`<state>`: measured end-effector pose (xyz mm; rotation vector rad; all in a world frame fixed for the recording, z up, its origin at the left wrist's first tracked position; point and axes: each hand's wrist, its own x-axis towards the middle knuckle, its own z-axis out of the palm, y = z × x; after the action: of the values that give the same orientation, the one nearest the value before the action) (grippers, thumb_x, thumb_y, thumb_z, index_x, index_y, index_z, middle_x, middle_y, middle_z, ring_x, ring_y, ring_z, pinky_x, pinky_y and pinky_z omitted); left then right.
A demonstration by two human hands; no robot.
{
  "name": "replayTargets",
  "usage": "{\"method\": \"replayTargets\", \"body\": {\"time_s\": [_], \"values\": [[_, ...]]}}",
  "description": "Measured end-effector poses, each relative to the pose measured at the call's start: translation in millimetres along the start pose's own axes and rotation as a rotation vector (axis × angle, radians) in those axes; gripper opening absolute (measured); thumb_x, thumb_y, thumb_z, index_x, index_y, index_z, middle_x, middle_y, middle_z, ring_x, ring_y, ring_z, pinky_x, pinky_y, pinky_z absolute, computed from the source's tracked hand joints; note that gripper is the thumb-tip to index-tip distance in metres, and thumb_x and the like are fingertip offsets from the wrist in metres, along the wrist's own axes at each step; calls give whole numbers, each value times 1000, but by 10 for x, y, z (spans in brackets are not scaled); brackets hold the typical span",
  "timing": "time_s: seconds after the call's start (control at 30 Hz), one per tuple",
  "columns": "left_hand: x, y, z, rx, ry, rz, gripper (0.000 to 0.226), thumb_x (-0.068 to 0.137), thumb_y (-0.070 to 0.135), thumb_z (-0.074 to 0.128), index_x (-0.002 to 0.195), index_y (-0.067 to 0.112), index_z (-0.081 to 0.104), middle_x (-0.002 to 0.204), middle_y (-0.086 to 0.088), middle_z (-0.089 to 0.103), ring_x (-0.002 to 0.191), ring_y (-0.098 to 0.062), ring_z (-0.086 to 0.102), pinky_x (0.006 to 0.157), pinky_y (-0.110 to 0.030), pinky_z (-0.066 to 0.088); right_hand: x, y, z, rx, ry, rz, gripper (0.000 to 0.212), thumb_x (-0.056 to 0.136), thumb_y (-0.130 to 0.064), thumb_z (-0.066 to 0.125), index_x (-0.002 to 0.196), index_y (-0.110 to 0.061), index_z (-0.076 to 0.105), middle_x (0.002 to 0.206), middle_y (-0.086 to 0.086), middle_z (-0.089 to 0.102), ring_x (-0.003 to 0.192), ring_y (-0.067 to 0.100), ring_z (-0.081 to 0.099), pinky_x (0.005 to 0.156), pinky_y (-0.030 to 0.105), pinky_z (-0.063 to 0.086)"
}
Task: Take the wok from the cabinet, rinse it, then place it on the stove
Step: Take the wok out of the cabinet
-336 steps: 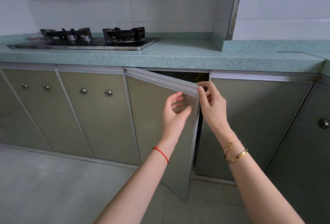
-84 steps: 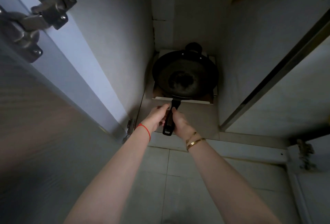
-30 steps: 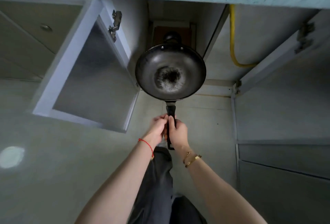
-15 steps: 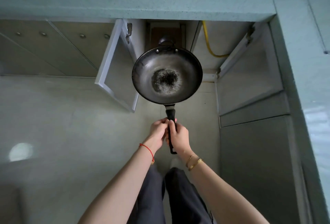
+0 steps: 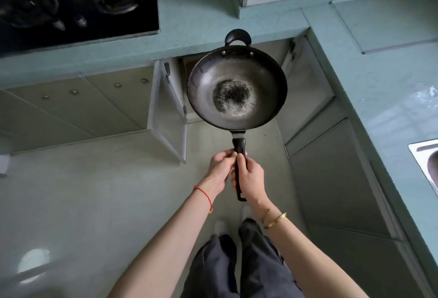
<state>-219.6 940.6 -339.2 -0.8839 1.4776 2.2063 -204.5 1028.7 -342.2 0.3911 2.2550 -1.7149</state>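
Observation:
A black wok (image 5: 237,89) with a dark scorched patch in its middle hangs in the air in front of the open cabinet (image 5: 187,67), level with the counter's edge. Both hands grip its long black handle: my left hand (image 5: 219,167) on the left side, my right hand (image 5: 250,176) wrapped round it from the right. The wok's small loop handle points toward the counter. A two-burner gas stove (image 5: 78,3) sits on the green counter at the top left. The corner of a steel sink (image 5: 426,162) shows at the right edge.
Two cabinet doors stand open, the left door (image 5: 168,112) and the right door (image 5: 305,93), on either side of the wok. The green counter (image 5: 379,65) turns a corner and runs down the right. My legs and the tiled floor (image 5: 83,191) lie below.
The wok has come out of the cabinet and risen to counter height, both hands still on its handle. My view has lifted, so the stove and the sink's corner now show.

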Motion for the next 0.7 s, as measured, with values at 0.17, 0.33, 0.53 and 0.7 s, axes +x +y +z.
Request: {"method": "replayTargets", "body": {"time_s": [0.17, 0.33, 0.53, 0.7], "values": [[-117, 227, 206, 52, -122, 54, 41, 97, 7, 48, 72, 17, 79, 81, -10, 70, 73, -24, 53, 56, -26, 42, -110, -268, -177, 41, 130, -44, 47, 102, -38, 43, 64, -12, 50, 47, 6, 58, 44, 23, 54, 53, 44, 50], [-36, 498, 586, 94, -235, 71, 25, 97, 5, 48, 89, 9, 71, 88, -14, 70, 76, -25, 53, 62, -28, 39, -2, -564, -434, 89, 276, -46, 52, 102, -37, 43, 65, -2, 51, 56, 20, 62, 53, 39, 59, 60, 52, 53], [320, 762, 1194, 174, -363, 76, 16, 98, 7, 49, 94, 6, 65, 80, 0, 77, 71, -24, 58, 54, -23, 45, 376, -811, -883, 125, 409, -39, 59, 102, -36, 43, 67, 10, 54, 56, 24, 63, 51, 28, 56, 63, 54, 55], [805, 994, 1762, 267, -440, 77, 13, 96, 10, 51, 97, 5, 63, 85, -3, 78, 74, -27, 61, 57, -26, 47, 890, -990, -1252, 181, 531, -47, 58, 103, -32, 44, 69, 13, 53, 67, 32, 64, 63, 47, 60, 66, 55, 52]]}}
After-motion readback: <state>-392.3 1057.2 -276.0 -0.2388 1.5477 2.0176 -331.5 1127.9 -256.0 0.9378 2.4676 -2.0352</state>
